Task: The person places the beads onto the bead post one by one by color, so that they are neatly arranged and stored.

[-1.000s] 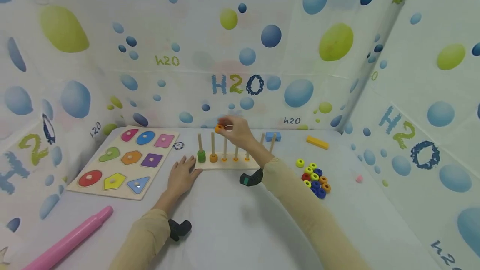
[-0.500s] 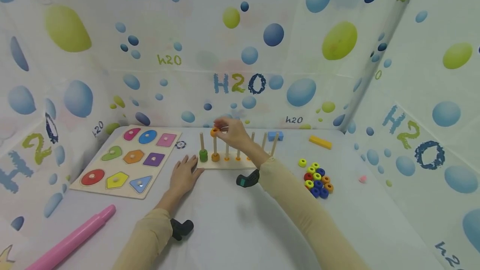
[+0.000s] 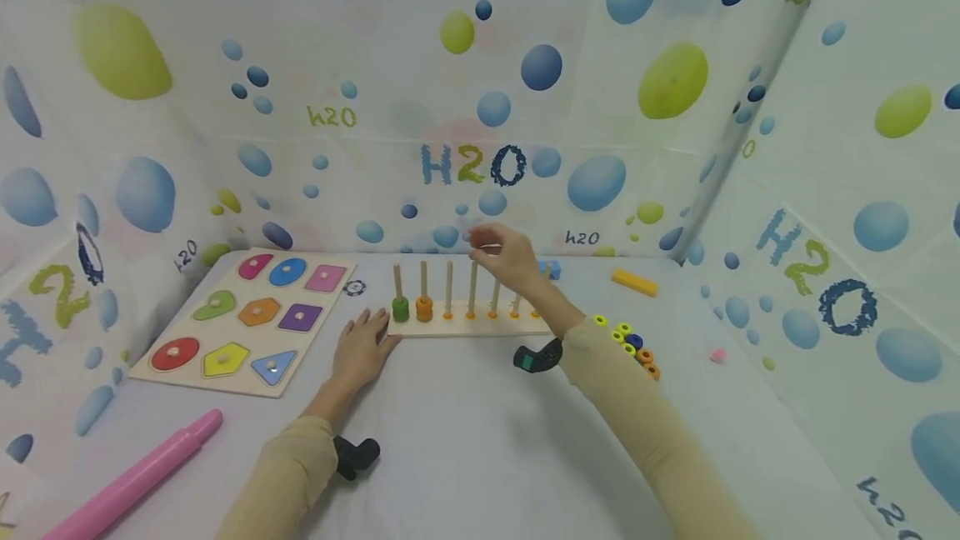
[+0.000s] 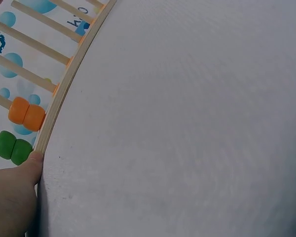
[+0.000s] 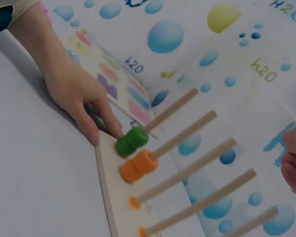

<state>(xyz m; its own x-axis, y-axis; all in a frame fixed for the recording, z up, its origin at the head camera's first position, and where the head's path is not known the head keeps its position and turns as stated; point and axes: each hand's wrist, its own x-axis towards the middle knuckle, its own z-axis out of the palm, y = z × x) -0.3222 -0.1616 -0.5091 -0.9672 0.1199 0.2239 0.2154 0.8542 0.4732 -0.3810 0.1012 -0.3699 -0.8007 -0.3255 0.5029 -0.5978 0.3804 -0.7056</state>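
- Standing at the far middle of the white table (image 3: 465,440), the peg board (image 3: 465,325) carries a row of upright wooden rods; its left end touches the left hand (image 3: 362,350), and the right hand (image 3: 510,258) hovers above the rods right of centre.
- Left hand: lies flat on the table, fingers straight, fingertips against the board's left edge; it grasps nothing.
- Right hand: fingers loosely curled, nothing visible between them; the orange rings (image 3: 424,307) sit left of and below it, well apart, stacked two high on the second rod from the left.
- Green rings (image 3: 401,309): on the first rod, just left of the orange stack.
- Change from the earlier frames: the right hand then pinched an orange ring over the second rod, where one orange ring sat; now two sit there and the hand has moved right, released. Left hand has not shifted.
- Loose rings (image 3: 633,344): yellow, blue and orange, near right of the board, partly behind the right sleeve.
- View differences: the left wrist view shows a fingertip touching the board's edge at close range; the right wrist view shows two left fingers resting on the board's corner beside the green rings, with only the edge of the right hand. Only the head view shows the shape puzzle (image 3: 247,323) at far left and the pink tube (image 3: 135,480) at near left.
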